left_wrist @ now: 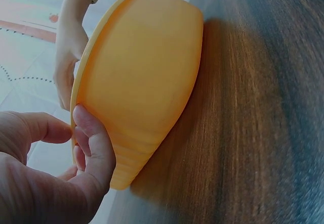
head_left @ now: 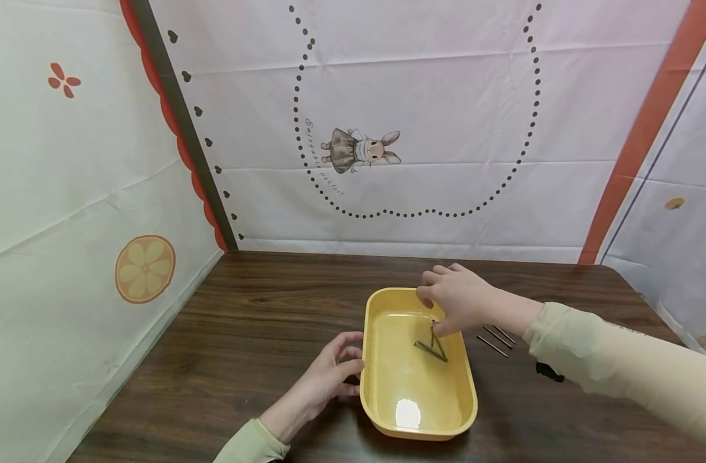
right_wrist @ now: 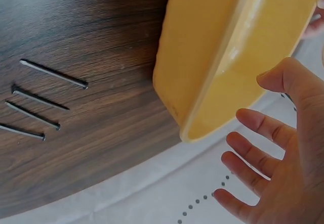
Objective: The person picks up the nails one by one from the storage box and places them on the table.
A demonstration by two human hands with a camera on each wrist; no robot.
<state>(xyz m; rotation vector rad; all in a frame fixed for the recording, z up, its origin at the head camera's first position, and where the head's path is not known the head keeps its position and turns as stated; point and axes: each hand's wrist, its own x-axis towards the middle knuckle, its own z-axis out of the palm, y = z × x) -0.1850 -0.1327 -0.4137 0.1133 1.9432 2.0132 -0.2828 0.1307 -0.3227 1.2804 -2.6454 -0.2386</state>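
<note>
A yellow rectangular tray (head_left: 407, 392) stands on the table, with a few dark nails (head_left: 431, 351) lying inside near its right wall. My left hand (head_left: 326, 376) holds the tray's left rim, thumb and curled fingers at the edge; the left wrist view shows the fingertips against the outer wall (left_wrist: 147, 57). Over the tray's far right corner hovers my right hand (head_left: 460, 296). In the right wrist view its fingers (right_wrist: 260, 125) are spread and relaxed, holding nothing. To the right of the tray, several loose nails (right_wrist: 53, 74) lie roughly side by side on the tabletop.
The dark wood-grain table (head_left: 283, 302) reaches back to a white printed cloth (head_left: 422, 83). More cloth hangs at the left (head_left: 92, 193) and right sides. A small black object (head_left: 550, 372) shows beneath the right sleeve.
</note>
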